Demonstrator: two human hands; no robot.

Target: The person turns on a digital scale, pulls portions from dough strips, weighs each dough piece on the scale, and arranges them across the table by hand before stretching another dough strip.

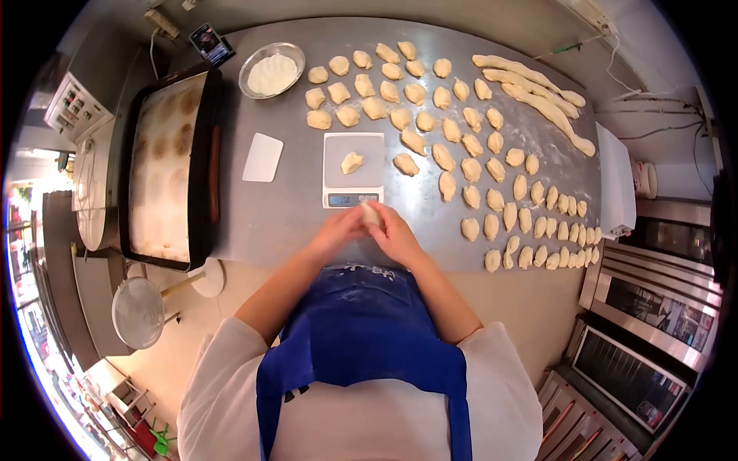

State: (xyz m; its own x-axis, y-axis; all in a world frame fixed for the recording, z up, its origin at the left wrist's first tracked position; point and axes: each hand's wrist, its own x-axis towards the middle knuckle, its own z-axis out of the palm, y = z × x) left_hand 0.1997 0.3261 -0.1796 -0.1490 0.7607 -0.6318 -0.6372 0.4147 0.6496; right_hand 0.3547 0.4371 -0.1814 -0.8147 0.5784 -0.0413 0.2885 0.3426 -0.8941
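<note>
Close to the table's front edge, my left hand (345, 228) and my right hand (394, 233) meet around a piece of dough (370, 214). Fingers of both hands are closed on it. Just beyond them stands a white digital scale (354, 183), its display partly readable. On the scale's plate lies another small dough piece (352, 162). Many more dough pieces (413, 141) sit in rough rows across the middle and right of the table. Three long dough strips (550, 115) lie at the back right.
A metal bowl of flour (272, 71) stands at the back left of the steel table (300, 192), near a propped phone (211, 44). A white scraper (263, 157) lies left of the scale. A large black-rimmed pan (165, 165) borders the left side. Ovens (653, 307) stand at right.
</note>
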